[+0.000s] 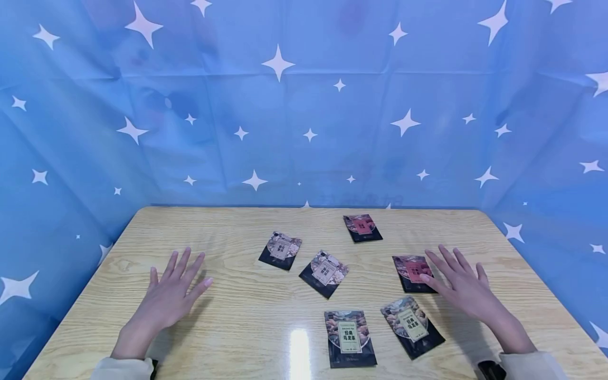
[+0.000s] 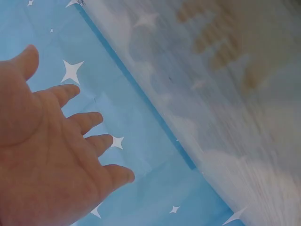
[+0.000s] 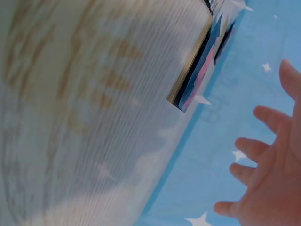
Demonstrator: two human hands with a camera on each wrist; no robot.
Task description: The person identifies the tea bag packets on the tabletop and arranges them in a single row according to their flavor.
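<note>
My left hand (image 1: 167, 301) hovers over the left part of the table with its fingers spread and holds nothing. In the left wrist view the palm of that hand (image 2: 56, 150) shows bare. My right hand (image 1: 467, 287), also spread, overlaps the corner of a red-labelled tea sachet (image 1: 412, 270) in the head view. Another red-labelled sachet (image 1: 363, 228) lies farther back. Nearer the front are two green-labelled sachets, one upright (image 1: 350, 340) and one slanted (image 1: 412, 328). Two pink-labelled sachets, one left (image 1: 281, 250) and one right (image 1: 324, 273), lie around the middle.
The pale wooden table (image 1: 237, 327) has rounded back corners. A blue curtain with white stars (image 1: 294, 132) hangs behind it and along both sides. Light glares off the tabletop near the front middle.
</note>
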